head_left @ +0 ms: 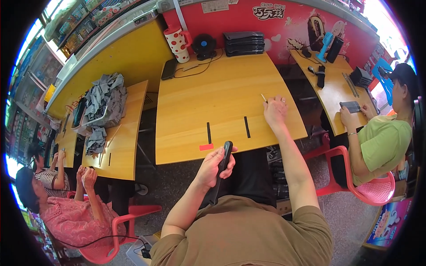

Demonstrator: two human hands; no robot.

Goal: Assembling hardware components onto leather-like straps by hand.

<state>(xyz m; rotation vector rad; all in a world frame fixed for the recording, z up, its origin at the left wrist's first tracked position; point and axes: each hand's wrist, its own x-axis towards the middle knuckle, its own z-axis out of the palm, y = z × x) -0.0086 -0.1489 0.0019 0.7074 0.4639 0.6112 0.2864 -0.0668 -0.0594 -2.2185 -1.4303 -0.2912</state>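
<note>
Centre frame: yellow wooden table point(222, 88) marked by black tape strips point(246, 127) | left hand point(215, 164) closed around long black flat object point(220, 172) at lower centre | right hand point(275, 111) pinching thin pale stick point(264, 98) on tabletop | red wall point(248, 20) seen behind.

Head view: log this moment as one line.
left hand: holds black case above table edge | right hand: on yellow table, pinching thin stick | black tape strips between hands
</note>
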